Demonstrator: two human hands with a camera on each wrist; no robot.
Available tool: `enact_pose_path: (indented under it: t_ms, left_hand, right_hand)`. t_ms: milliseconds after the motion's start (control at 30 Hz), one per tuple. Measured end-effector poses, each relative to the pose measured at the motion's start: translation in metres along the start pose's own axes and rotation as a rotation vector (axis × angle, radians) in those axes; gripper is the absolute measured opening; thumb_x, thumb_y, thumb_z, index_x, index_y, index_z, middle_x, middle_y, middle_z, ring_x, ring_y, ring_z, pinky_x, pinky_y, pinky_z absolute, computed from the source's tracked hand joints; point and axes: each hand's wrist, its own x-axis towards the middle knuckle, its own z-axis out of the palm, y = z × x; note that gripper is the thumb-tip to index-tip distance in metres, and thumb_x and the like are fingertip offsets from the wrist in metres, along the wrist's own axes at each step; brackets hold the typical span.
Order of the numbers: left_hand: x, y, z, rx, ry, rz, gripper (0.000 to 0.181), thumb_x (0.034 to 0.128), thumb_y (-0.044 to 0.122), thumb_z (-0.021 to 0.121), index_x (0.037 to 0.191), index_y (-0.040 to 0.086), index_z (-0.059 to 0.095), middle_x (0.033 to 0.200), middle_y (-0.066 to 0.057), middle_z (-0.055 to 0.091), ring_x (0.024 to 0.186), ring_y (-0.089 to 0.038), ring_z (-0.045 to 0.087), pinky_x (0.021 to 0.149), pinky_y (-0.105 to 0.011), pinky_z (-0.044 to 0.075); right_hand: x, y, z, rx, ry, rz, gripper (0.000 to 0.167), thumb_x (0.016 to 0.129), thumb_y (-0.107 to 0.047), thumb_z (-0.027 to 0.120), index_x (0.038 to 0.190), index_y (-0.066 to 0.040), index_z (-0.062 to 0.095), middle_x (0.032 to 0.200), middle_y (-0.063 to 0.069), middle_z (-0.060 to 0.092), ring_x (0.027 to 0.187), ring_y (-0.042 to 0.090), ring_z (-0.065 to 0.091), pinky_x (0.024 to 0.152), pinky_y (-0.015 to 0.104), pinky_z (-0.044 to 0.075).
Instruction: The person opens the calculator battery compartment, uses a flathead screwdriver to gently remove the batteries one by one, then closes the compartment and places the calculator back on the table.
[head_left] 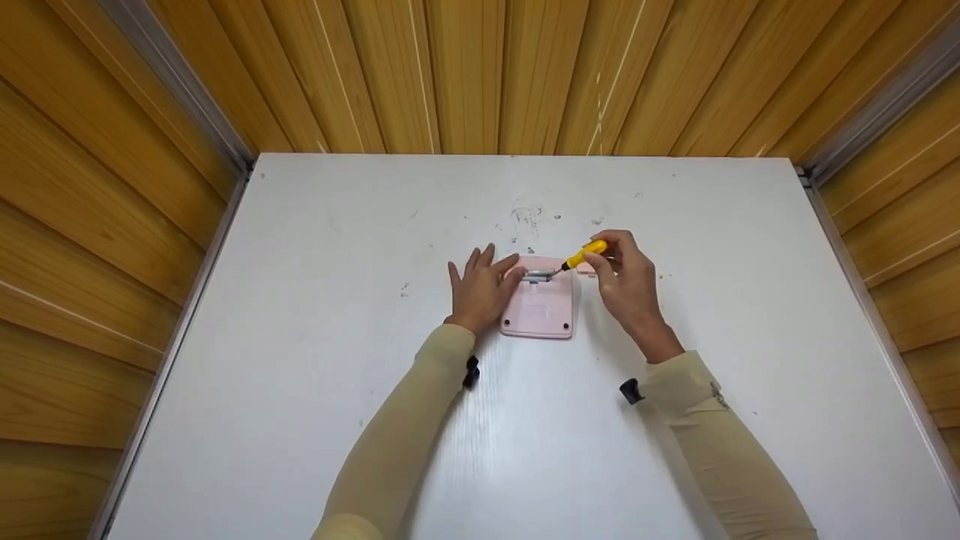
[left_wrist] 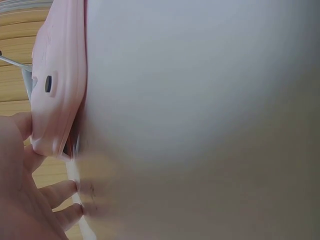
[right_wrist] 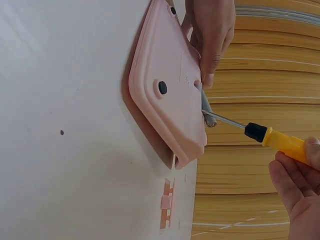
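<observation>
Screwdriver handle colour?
The handle is yellow, with a black collar; best seen in the right wrist view.

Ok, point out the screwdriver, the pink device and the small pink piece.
Screwdriver (right_wrist: 281, 142), right wrist view: yellow handle.
Pink device (head_left: 536, 309), head view: face with black feet.
Small pink piece (right_wrist: 165, 202), right wrist view: middle tab.

Pale pink all over this flat case (head_left: 536, 311), dotted with black feet (right_wrist: 162, 87)! Now the screwdriver (right_wrist: 285, 144): bold yellow handle, black collar, silvery shaft! Grey on the cylinder (right_wrist: 209, 109), pink again on the small cover (right_wrist: 165, 202). White table (head_left: 300, 315), dark-flecked; beige sleeves (head_left: 397, 427); golden-brown planks (head_left: 465, 75), dark-seamed, pale-streaked!
</observation>
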Motion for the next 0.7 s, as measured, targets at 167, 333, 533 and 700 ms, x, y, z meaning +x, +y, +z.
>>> enact_pose_path:
  t_ms: [167, 333, 533, 700]
  left_hand:
    - [0.001, 0.001, 0.000, 0.000, 0.003, 0.000, 0.055, 0.1097, 0.058, 0.046, 0.153, 0.027, 0.061, 0.170, -0.014, 0.035, 0.160, -0.036, 0.021, 0.124, -0.070, -0.002]
    - [0.001, 0.002, 0.000, 0.011, 0.003, -0.004, 0.055, 0.1095, 0.058, 0.047, 0.153, 0.028, 0.061, 0.170, -0.014, 0.035, 0.160, -0.036, 0.021, 0.124, -0.070, -0.002]
    - [0.001, 0.003, 0.000, 0.026, -0.008, -0.021, 0.055, 0.1096, 0.059, 0.045, 0.154, 0.029, 0.059, 0.171, -0.012, 0.034, 0.161, -0.034, 0.020, 0.124, -0.068, -0.003]
    - [0.001, 0.003, 0.000, 0.029, -0.016, -0.020, 0.056, 0.1100, 0.059, 0.043, 0.154, 0.029, 0.059, 0.171, -0.012, 0.033, 0.161, -0.035, 0.019, 0.124, -0.069, -0.003]
  right_hand:
    - [0.001, -0.003, 0.001, -0.023, -0.009, -0.037, 0.027, 0.101, 0.004, 0.069, 0.126, 0.005, 0.059, 0.115, 0.017, 0.068, 0.104, 0.025, 0.071, 0.093, 0.018, 0.055]
    - [0.003, -0.006, 0.003, -0.042, -0.019, -0.061, 0.027, 0.100, 0.004, 0.069, 0.126, 0.005, 0.059, 0.115, 0.017, 0.068, 0.104, 0.025, 0.071, 0.094, 0.021, 0.056]
    - [0.004, -0.009, 0.006, -0.065, -0.036, -0.051, 0.027, 0.101, 0.003, 0.068, 0.126, 0.004, 0.059, 0.114, 0.016, 0.067, 0.102, 0.024, 0.071, 0.092, 0.025, 0.058]
    - [0.004, -0.011, 0.007, -0.082, -0.036, -0.059, 0.027, 0.101, 0.003, 0.069, 0.126, 0.004, 0.059, 0.114, 0.017, 0.068, 0.100, 0.025, 0.072, 0.091, 0.031, 0.060]
